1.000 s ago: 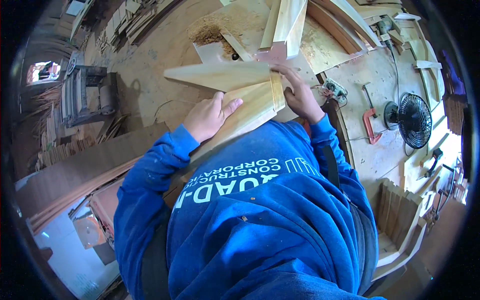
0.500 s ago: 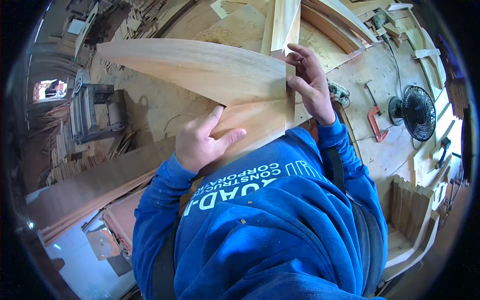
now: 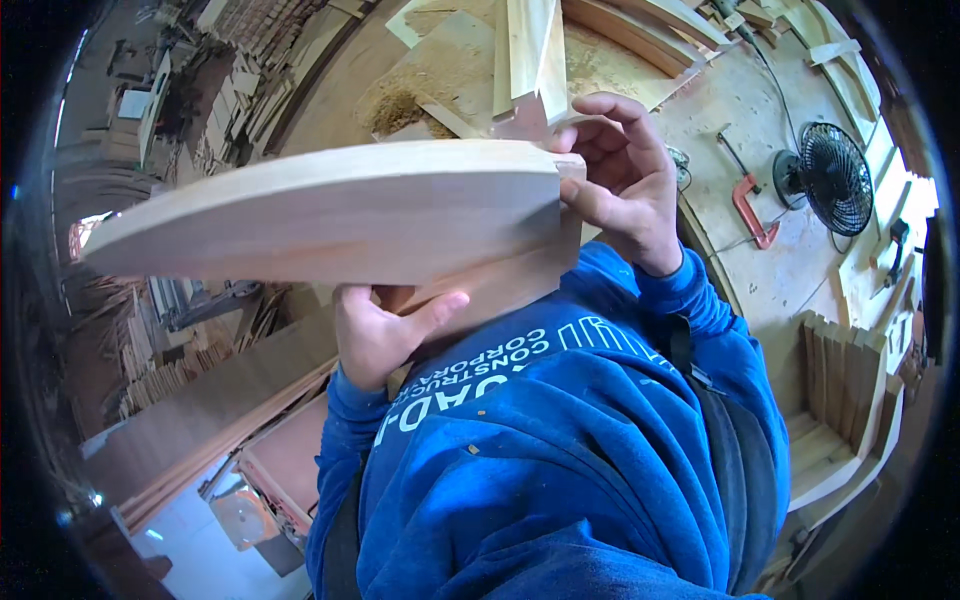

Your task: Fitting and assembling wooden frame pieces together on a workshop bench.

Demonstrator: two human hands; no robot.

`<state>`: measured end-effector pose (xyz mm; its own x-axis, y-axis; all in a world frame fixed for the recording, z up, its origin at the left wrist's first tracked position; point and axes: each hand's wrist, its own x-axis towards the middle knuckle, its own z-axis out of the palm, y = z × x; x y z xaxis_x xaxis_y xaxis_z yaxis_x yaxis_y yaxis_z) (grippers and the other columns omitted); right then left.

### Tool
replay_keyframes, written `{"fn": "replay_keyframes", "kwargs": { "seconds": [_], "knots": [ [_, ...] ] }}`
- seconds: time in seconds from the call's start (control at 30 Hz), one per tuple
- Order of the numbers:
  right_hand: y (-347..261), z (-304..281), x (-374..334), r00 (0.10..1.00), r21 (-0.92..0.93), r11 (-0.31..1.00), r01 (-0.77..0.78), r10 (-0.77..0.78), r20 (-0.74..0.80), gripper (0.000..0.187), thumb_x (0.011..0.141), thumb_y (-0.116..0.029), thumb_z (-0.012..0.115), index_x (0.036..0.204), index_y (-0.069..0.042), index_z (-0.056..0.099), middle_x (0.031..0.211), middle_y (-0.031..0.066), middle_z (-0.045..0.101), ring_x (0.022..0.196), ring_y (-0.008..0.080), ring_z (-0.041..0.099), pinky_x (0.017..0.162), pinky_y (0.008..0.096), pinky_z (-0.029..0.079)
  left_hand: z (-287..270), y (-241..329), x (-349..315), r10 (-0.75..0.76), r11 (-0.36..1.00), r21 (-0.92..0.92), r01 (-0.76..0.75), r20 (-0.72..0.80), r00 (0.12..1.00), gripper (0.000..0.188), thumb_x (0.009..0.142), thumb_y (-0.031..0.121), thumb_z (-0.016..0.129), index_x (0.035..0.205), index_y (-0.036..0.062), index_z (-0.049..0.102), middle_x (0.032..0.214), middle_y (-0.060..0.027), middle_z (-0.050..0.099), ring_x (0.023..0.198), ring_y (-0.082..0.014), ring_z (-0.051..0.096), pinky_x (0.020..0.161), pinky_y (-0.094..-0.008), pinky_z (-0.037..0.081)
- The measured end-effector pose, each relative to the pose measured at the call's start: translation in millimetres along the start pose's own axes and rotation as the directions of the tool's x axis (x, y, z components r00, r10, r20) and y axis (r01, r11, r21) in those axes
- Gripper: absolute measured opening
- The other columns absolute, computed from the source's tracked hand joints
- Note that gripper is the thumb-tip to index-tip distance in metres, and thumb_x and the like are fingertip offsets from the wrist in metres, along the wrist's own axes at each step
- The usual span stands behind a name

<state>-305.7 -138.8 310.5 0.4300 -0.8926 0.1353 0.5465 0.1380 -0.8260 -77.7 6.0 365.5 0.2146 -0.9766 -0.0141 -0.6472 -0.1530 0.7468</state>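
Note:
A pale curved wooden piece (image 3: 340, 220) is held up in front of my chest, its tapered tip pointing left. It is tilted, so its thick curved upper edge shows along with its broad face. A second angled wooden section meets it along a seam at the lower right. My left hand (image 3: 375, 335) grips the lower section, thumb on the face and fingers mostly hidden behind. My right hand (image 3: 630, 185) holds the squared, notched right end, thumb on the near side and fingers curled over the far side.
On the workbench beyond are upright boards (image 3: 530, 60), sawdust (image 3: 395, 105), a red clamp (image 3: 750, 210) and a black fan (image 3: 835, 190). A corded power tool (image 3: 733, 18) lies at the far right. A curved wooden assembly (image 3: 845, 400) stands at my right, and stacked strips lie left.
The wooden piece has tilted, bringing its curved edge into view, and its tip has swung left and lower. My left hand has moved lower with it; my right hand keeps hold of the end.

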Motion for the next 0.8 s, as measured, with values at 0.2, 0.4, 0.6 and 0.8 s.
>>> {"fn": "replay_keyframes", "kwargs": {
  "seconds": [0.2,0.4,0.6,0.8],
  "knots": [
    [-0.7,3.9,-4.3,0.959,-0.045,0.966,0.256,-0.247,0.14,0.056,0.078,0.001,0.074,0.127,0.001,0.047,0.108,0.0126,0.062,0.1,0.0173,0.063,0.09,0.0314,0.051,0.2,5.2,-10.1,-0.001,0.976,-0.216,0.0,-0.004,1.0,0.049,0.062,0.02,0.093,0.101,0.0006,0.069,0.098,-0.0097,0.07,0.091,-0.0209,0.066,0.084,-0.0336,0.052],
    [-4.4,8.0,-9.2,0.938,-0.017,0.955,0.295,-0.286,0.197,0.055,0.075,0.002,0.076,0.121,0.0,0.046,0.102,0.0167,0.064,0.098,0.0215,0.063,0.087,0.0333,0.051,4.5,-4.5,-25.5,0.098,0.966,-0.24,-0.098,-0.015,0.995,0.047,0.07,0.015,0.089,0.109,-0.0007,0.068,0.101,-0.0103,0.071,0.096,-0.0207,0.067,0.088,-0.0341,0.052],
    [1.1,11.2,-11.2,0.895,0.035,0.932,0.36,-0.355,0.27,0.061,0.081,0.008,0.069,0.131,-0.001,0.037,0.102,0.0213,0.063,0.096,0.0243,0.064,0.086,0.035,0.052,23.1,-37.7,-34.6,0.175,0.96,-0.222,-0.17,0.002,0.985,0.058,0.088,0.018,0.072,0.136,0.0007,0.046,0.13,-0.0167,0.058,0.119,-0.0232,0.057,0.102,-0.037,0.044],
    [4.0,9.5,-12.3,0.849,-0.044,0.884,0.465,-0.431,0.306,0.065,0.084,0.002,0.07,0.137,-0.002,0.032,0.101,0.0202,0.062,0.096,0.0262,0.064,0.087,0.0373,0.053,35.7,-65.8,-18.4,0.182,0.787,-0.508,-0.351,-0.351,0.918,0.047,0.087,0.02,0.072,0.123,0.002,0.048,0.106,-0.014,0.066,0.1,-0.0248,0.064,0.092,-0.0391,0.05]
  ]
}}
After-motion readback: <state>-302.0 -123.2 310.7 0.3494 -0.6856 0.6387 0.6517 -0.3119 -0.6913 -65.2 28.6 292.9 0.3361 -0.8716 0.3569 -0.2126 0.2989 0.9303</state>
